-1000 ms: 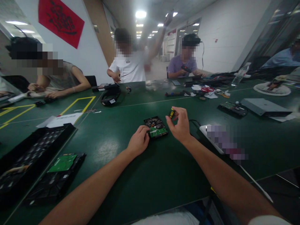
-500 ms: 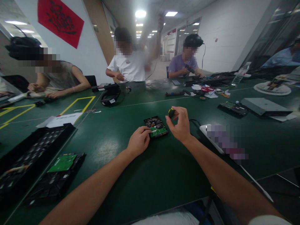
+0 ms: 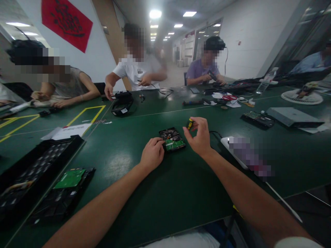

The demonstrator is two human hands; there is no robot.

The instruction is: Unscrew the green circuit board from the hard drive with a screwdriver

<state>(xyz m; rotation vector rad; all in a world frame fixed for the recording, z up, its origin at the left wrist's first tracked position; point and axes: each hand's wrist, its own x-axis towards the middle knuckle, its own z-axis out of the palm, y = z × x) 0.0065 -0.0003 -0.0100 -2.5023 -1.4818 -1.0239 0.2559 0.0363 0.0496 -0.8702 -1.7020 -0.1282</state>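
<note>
Hard drive: a small, open-looking black and silver hard drive [image 3: 170, 134] lies on the dark green worktop [image 3: 129, 127], between the two hands.
Circuit board: a bright green circuit board [image 3: 173, 145] covers the near part of the drive; the dark metal of the casing shows beyond it.
Left hand: the left hand [image 3: 152, 155] touches the drive's left edge with bent fingers; whether they clamp it or only rest there, one cannot tell.
Right hand: the right hand [image 3: 200, 137] pinches a short yellow-and-black tool handle [image 3: 190, 123] between thumb and fingers, just beside the drive's far right corner. The tool's tip cannot be made out.
Progress: the board is on the drive, with no part seen lifted off it. Whether any screw is loose or out is too small to tell, so how much is done and how much is left cannot be judged.
Left side: a black drive-like unit with a green board [image 3: 69, 179] lies beside a long black plastic tray [image 3: 73, 146].
Right side: a white device with a cable [image 3: 227, 141] is near the right forearm; beyond it lie another black drive [image 3: 257, 119] and a flat grey metal case [image 3: 293, 117].
Far side: a person in a white shirt [image 3: 137, 74] and one in a purple shirt [image 3: 198, 72] are across the worktop.
</note>
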